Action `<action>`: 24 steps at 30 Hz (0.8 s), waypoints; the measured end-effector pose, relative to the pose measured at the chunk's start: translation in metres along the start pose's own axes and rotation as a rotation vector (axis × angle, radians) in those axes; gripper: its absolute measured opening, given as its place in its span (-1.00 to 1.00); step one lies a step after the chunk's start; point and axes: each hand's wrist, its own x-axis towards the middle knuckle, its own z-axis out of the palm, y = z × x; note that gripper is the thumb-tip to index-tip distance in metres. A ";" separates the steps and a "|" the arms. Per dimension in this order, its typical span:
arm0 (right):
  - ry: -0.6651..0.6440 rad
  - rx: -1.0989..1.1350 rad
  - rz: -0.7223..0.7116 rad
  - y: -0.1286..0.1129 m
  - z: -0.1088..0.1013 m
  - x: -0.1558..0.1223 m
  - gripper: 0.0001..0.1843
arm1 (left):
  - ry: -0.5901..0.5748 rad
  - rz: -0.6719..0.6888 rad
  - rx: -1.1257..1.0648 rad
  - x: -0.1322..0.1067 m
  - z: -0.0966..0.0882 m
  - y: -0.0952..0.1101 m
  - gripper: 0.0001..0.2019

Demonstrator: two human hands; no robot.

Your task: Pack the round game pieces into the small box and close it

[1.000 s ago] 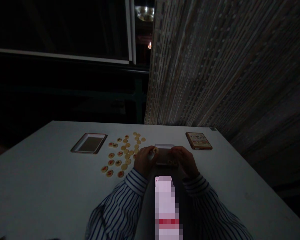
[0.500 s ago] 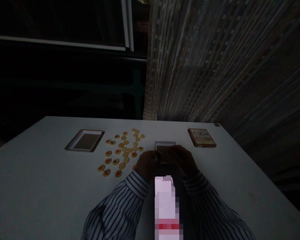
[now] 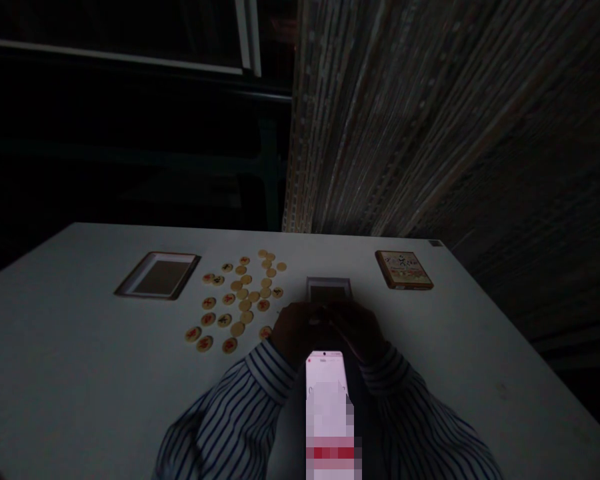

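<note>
My left hand and my right hand meet in dim light at the near side of a small shallow box. The fingers of both are curled inward, fingertips together. A small pale spot shows at the left fingers, too dark to name. The hands cover the near part of the box. Left of them lie several round Chinese chess pieces, some with red or black characters, others plain side up. Between my forearms glows a phone with its screen lit and partly blurred out.
A shallow box half with a brown inside lies at the table's left. A printed box lid rests at the right. The white table ends at a far edge, with a string curtain behind it.
My right hand has moved left and nearer to me, closing up to my left hand. The whole view has shifted slightly. The chess pieces and boxes stay where they lay.
</note>
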 end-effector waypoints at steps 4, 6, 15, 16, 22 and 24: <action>0.025 0.047 0.034 -0.002 -0.001 -0.001 -0.81 | 0.023 -0.040 -0.065 0.002 -0.006 0.005 -0.71; 0.032 0.053 0.042 -0.003 -0.002 -0.002 -0.83 | -0.030 -0.059 -0.126 0.003 -0.008 0.007 -0.75; 0.061 0.030 0.010 -0.002 -0.001 -0.003 -0.82 | 0.004 -0.287 -0.362 -0.007 -0.005 0.006 -0.76; 0.062 0.037 0.011 -0.002 -0.001 -0.003 -0.83 | 0.008 -0.296 -0.385 -0.007 -0.004 0.006 -0.77; 0.048 0.026 0.019 -0.002 -0.002 -0.003 -0.83 | 0.030 -0.284 -0.452 -0.007 -0.004 0.005 -0.80; 0.046 0.032 0.022 -0.001 -0.002 -0.004 -0.82 | 0.038 -0.285 -0.458 -0.007 -0.005 0.004 -0.80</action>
